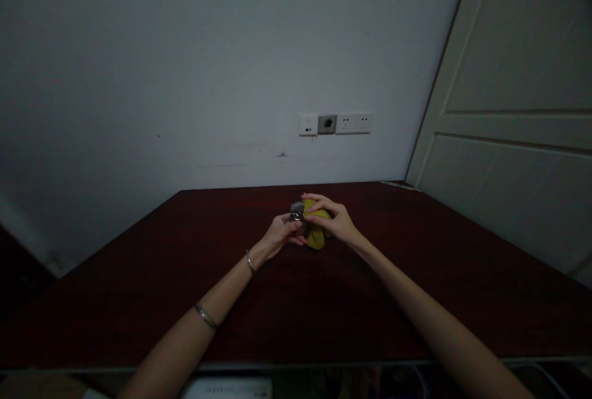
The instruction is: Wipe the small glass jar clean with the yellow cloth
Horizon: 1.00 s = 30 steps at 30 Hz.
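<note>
Both of my hands meet over the middle of a dark red table (185, 275). My left hand (280, 235) pinches a small silvery metal object (296, 209), its fingers closed round it. My right hand (333, 219) is wrapped over a yellow cloth (317, 237), which is bunched up against the metal object. The cloth hangs down to the tabletop beneath my hands. I cannot make out what the metal object is. Two bracelets circle my left forearm.
A white wall stands behind the table, with a row of sockets (335, 123) above the table's far edge. A pale panelled door (509, 109) fills the right side. White things lie below the table's near edge (226, 388).
</note>
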Motion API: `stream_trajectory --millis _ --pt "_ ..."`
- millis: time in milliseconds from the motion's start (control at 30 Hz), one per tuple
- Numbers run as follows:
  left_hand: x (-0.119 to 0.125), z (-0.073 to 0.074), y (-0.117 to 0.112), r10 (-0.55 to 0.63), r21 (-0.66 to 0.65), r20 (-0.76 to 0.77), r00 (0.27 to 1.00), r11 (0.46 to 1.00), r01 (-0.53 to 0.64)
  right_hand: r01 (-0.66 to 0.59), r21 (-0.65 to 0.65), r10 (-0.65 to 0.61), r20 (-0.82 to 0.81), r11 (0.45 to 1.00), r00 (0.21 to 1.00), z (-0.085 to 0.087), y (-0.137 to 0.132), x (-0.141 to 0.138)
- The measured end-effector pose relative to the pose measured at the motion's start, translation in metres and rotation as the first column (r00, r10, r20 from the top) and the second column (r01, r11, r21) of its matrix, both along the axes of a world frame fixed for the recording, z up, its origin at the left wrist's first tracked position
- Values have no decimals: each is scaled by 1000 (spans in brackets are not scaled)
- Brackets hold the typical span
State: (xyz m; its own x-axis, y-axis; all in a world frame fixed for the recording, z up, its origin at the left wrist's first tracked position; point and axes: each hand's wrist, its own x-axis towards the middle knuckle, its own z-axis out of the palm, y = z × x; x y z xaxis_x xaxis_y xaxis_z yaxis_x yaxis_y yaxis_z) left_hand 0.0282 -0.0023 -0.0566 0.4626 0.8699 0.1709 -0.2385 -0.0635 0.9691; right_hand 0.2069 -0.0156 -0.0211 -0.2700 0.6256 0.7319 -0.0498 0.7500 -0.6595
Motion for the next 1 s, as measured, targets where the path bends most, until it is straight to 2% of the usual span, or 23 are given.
stream_trajectory --millis 167,300,467,600,833,900,1000 --pt "0 1 -1 -40 0 -52 998 999 40 78 -69 -84 -81 995 993 -4 5 -1" --pt "1 5 -2 -6 23 -107 994 1000 8 98 -71 -104 -73 993 992 -7 7 -1" --pt "-2 3 2 62 44 -160 985 997 -55 69 141 -94 179 988 979 -3 -3 0" --pt "-2 -2 6 86 71 -195 977 995 -73 61 213 -128 319 975 939 0 -7 0" --pt "2 -4 4 60 68 -220 974 997 -47 297 203 -334 183 933 924 -4 -5 -9" --pt "3 -4 3 65 78 -224 972 996 -49 265 218 -310 206 939 928 -4 -7 -10" --pt "4 -6 4 95 85 -227 969 993 -77 135 250 -212 315 959 925 -3 -11 -10"
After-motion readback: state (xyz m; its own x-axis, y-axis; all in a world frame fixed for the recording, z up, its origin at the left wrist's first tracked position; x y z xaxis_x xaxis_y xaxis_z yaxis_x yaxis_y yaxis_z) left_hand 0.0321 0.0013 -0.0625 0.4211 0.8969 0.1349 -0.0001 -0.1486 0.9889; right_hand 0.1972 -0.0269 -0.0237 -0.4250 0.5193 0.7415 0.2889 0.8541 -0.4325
